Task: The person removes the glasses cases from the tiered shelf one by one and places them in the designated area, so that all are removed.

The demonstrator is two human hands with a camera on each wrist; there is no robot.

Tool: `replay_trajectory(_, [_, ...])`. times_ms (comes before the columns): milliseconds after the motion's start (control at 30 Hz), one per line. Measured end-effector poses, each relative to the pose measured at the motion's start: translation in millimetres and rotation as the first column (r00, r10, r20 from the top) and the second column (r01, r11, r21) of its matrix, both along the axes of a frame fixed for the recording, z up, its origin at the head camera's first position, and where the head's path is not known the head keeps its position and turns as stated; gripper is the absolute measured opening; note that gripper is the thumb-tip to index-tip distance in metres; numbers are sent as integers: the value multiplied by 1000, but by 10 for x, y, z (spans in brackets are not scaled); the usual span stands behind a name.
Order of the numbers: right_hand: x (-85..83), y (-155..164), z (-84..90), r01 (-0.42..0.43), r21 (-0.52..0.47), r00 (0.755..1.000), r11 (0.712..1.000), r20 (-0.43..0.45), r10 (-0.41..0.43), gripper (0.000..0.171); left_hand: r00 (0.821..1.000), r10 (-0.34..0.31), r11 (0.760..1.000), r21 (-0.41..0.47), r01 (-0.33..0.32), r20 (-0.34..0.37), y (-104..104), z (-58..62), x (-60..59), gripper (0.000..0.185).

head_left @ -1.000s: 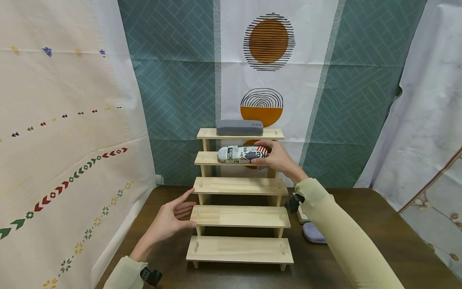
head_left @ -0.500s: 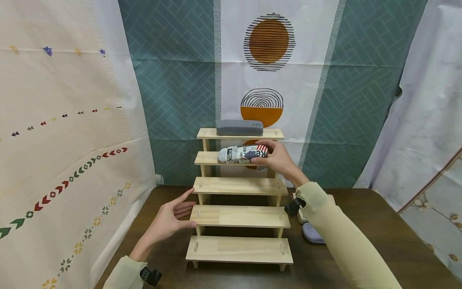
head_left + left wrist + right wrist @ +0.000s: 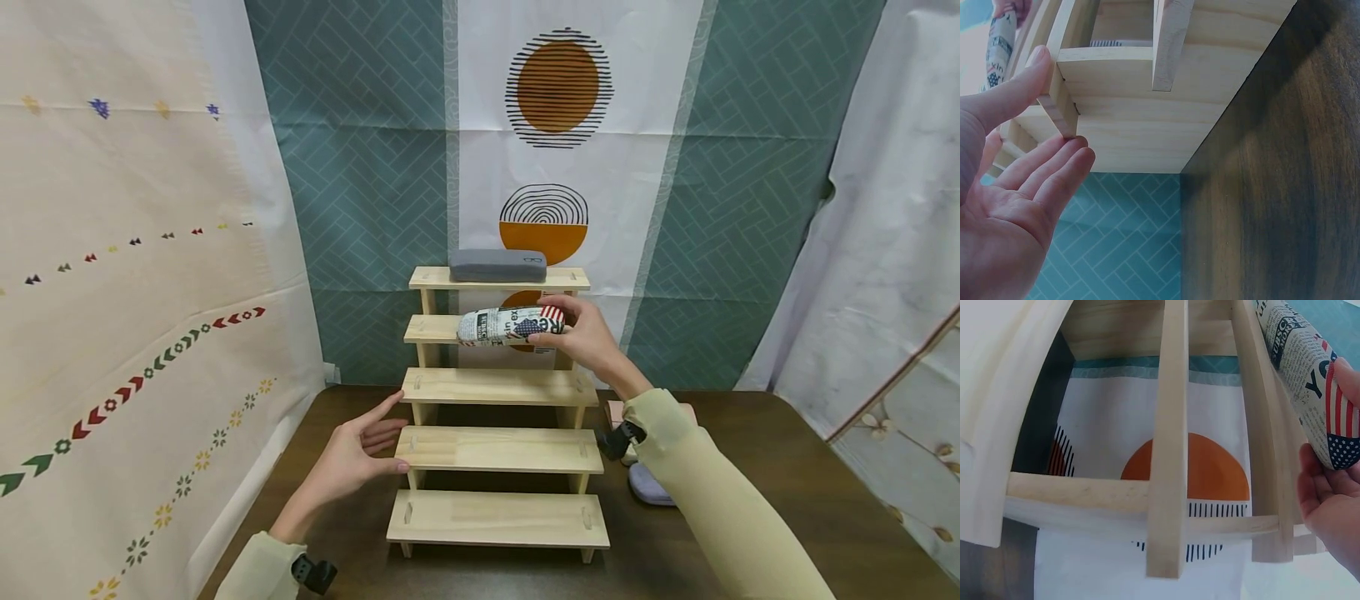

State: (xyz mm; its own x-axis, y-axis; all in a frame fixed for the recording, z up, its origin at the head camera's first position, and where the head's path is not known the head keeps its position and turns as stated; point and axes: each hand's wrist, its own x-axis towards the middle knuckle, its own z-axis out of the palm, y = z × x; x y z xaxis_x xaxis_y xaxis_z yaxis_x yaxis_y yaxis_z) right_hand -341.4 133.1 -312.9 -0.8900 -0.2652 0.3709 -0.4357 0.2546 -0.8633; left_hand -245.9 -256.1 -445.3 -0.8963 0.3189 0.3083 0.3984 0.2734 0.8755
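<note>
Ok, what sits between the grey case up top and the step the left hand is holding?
In the head view, below the grey case come the newspaper-print case in the right hand, then one bare step.

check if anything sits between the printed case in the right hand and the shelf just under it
Nothing visible does. The right hand grips the printed case at its right end, over the second shelf from the top, whose surface shows bare. The grey case lies one shelf higher, out of the way.

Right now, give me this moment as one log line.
right hand: grips newsprint case at second shelf | left hand: open, touching wooden rack | grey case: top shelf
</note>
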Motion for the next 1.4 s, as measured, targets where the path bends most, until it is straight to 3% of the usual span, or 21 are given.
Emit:
replay_trajectory(833, [320,359,-219,-18,-44,999,999,-35,16,60,1000,6,1000,-11,-7,-2,8,14,9,104])
replay_trajectory(1400, [647,623,-454,-31,-55,999,998,-39,29,61,1000,3,1000,-3,-3,-5,2,8,5,104])
